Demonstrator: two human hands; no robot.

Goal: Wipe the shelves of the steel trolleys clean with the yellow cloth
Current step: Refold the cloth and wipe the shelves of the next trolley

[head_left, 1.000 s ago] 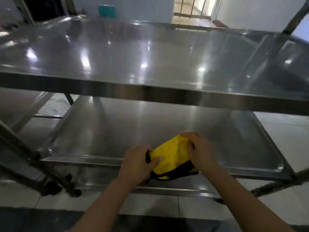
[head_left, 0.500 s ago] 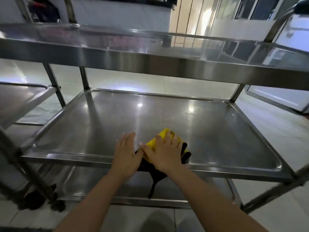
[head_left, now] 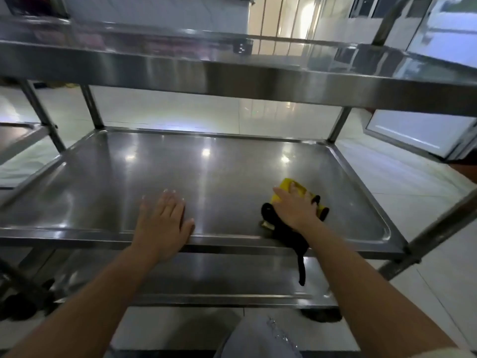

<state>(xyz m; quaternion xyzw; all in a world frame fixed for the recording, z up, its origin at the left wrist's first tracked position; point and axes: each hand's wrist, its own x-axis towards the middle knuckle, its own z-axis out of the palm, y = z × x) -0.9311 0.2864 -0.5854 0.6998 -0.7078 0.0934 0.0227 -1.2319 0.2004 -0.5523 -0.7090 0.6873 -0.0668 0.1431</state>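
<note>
Pressing flat, fingers straight, the right hand (head_left: 294, 206) covers the yellow cloth (head_left: 291, 186) on the middle shelf (head_left: 219, 177), right of centre. Left hand (head_left: 162, 220), grip wide, rests palm-down on the shelf's front edge.

Trolley shelves (head_left: 232, 171): three, stacked; the middle shelf bears the rest
Hands (head_left: 162, 223): two on it
Yellow cloth (head_left: 291, 186): one on it
</note>
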